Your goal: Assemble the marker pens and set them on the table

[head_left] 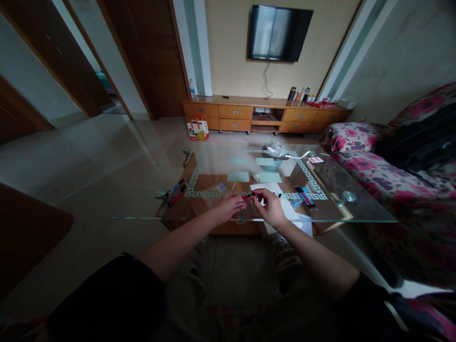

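Note:
My left hand and my right hand meet over the near part of a glass coffee table. Between their fingertips they pinch a red and black pen, held roughly level. White paper lies under and beside my right hand. Several more pens lie to the right of it. Two pens lie at the table's left side.
Pale green cards and a bowl-like dish sit farther back on the glass. A floral sofa runs along the right. A wooden TV cabinet, a wall TV and a small bag stand beyond.

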`<state>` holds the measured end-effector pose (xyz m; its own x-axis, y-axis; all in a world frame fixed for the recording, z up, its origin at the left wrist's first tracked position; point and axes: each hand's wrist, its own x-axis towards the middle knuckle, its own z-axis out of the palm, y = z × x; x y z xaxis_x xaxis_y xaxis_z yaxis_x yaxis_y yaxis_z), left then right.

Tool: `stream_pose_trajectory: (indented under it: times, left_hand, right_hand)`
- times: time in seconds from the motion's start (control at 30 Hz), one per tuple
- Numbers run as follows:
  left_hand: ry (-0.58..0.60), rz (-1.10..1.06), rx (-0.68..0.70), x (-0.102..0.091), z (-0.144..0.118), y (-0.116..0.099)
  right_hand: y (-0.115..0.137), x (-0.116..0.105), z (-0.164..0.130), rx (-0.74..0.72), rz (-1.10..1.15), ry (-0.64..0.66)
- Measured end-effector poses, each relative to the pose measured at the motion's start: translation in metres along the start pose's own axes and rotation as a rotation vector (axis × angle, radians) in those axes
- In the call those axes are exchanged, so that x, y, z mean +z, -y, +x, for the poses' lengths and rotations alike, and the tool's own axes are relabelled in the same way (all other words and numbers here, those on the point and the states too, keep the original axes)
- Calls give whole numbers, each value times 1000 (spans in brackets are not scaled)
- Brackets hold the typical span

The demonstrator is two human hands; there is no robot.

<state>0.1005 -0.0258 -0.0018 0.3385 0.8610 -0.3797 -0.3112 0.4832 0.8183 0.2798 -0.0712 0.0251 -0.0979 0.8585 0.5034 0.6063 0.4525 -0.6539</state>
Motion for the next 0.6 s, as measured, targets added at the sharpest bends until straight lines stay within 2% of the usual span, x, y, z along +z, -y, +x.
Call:
stream_pose_trajectory:
  times: [0.23,0.43,0.6]
  left_hand:
    - [-29,47,87,-6,5,1]
    - [-33,226,189,-13,12,1]
    - [-50,324,202,-19,18,3]
  right_hand:
    - [-2,-3,3,84,-2,-75]
    - [-23,1,3,150,29,-82]
    - [-37,6,2,220,69,-37]
